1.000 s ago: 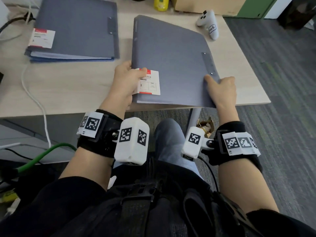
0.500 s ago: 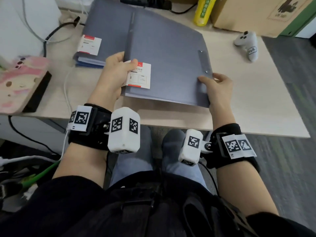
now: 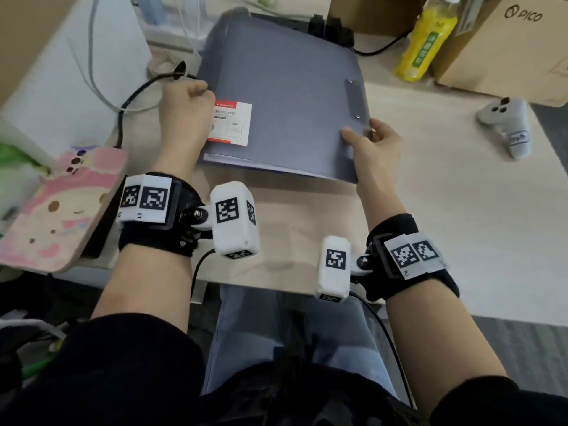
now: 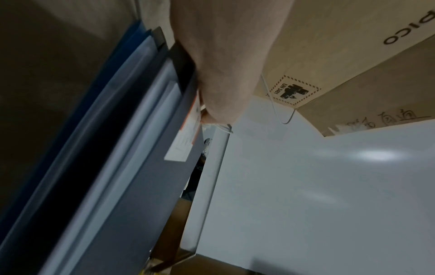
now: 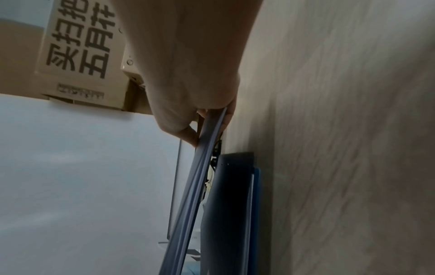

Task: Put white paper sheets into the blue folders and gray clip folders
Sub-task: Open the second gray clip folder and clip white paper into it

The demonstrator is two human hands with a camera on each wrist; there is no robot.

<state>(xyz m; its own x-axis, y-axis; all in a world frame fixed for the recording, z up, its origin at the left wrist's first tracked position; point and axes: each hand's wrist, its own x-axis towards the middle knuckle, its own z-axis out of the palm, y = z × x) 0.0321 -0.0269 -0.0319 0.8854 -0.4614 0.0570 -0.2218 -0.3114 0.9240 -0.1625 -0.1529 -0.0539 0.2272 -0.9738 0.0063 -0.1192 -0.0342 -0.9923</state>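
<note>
- Desk [image 3: 461,241]: pale wood surface carrying all items below; bare at near right.
- Cardboard boxes [image 3: 507,50]: far right corner, printed lettering on the side; well apart from the work.
- White panel [image 3: 76,72]: upright at far left, cables hanging against it.
- Gray clip folder [image 3: 282,96]: closed, held over the far-centre of the desk, its near edge raised. Long axis runs near to far; metal clip strip along the right edge, red-and-white label at the near left corner. White sheets show along the near edge.
- Folder stack [image 5: 233,195]: a dark folder on a blue one, lying flat on the desk directly under the held folder, a gap between them. The coming move seems to turn on this: the held folder has to drop straight down, edges squared to the stack.
- Pink patterned board [image 3: 61,210]: near left, overhanging the desk edge, clear of the path.
- Left hand [image 3: 187,118]: grip curled round the folder's left edge by the label, thumb on top.
- Right hand [image 3: 375,146]: grip pinching the near right corner just below the clip strip, thumb on the cover. Neither hand is nearer; both carry.
- Yellow bottle [image 3: 427,41]: far right, beside the boxes.
- Gray controller [image 3: 507,124]: right, well apart.
- Black cable [image 3: 138,90]: far left, just beside the left hand; likeliest snag.
</note>
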